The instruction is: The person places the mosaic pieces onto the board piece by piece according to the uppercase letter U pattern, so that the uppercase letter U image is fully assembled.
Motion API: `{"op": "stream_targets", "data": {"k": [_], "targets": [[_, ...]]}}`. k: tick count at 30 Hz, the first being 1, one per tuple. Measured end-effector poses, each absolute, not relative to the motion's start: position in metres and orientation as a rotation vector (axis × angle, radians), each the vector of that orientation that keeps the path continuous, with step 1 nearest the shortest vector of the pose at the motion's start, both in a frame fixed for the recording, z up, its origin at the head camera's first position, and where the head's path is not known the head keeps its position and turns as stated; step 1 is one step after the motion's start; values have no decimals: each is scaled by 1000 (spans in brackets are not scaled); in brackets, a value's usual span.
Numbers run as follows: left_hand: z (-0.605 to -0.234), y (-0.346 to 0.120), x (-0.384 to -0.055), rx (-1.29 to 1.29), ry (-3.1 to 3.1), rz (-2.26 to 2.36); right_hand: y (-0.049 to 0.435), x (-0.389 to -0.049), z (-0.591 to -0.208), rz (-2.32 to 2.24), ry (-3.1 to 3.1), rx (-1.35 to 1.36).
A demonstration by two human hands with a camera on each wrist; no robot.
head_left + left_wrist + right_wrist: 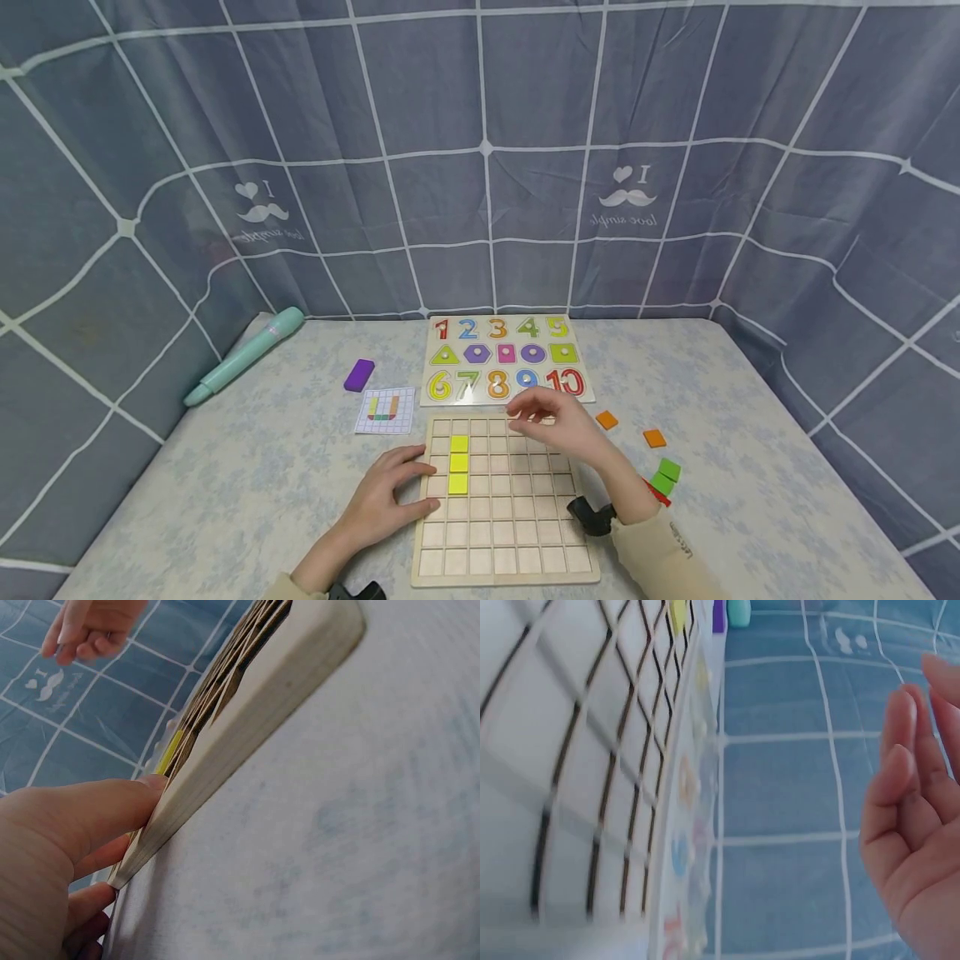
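In the head view a wooden grid board [517, 508] lies flat, with a column of three yellow square tiles [459, 463] in its upper left cells. My left hand [386, 492] rests along the board's left edge, thumb and fingertips touching the rim. In the left wrist view the thumb [120, 802] presses lightly on that rim near a yellow tile. Above the board's upper right part hovers my right hand [551, 425], fingers loosely bent. No tile shows between its fingers, and in the right wrist view its palm side [915, 825] also looks bare.
Behind the board lies a number and shape puzzle [507, 358]. To its left are a pattern card [384, 411], a purple block [359, 375] and a teal tube-shaped object [247, 354]. Orange tiles [655, 438], green tiles [666, 475] and red pieces [658, 493] lie right of the board.
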State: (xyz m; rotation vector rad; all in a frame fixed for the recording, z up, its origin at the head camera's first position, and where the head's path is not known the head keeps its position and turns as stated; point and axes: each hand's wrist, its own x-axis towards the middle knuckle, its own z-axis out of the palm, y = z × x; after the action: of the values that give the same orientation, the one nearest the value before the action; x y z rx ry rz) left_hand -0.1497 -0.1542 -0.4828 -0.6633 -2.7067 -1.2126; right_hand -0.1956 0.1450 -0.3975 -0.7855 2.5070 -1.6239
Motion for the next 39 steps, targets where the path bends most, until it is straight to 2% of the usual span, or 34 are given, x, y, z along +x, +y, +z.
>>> {"op": "stream_targets", "data": {"k": [9,18,25,39], "targets": [[-484,-155,-150,-667,-2704,-1190,204,-189,-402,-1774,2636,-626],[-484,-156,-150,-671,-2704,-1192,243,-176,-421,-1696,2705,-487],[-481,-153,-150,-664,-2707,-1203,263,-164,-433,-1654,2730,-396],[-483,-154,-149,-664,-2697,-1203,280,-159,-442,-1531,2661,-397]]}}
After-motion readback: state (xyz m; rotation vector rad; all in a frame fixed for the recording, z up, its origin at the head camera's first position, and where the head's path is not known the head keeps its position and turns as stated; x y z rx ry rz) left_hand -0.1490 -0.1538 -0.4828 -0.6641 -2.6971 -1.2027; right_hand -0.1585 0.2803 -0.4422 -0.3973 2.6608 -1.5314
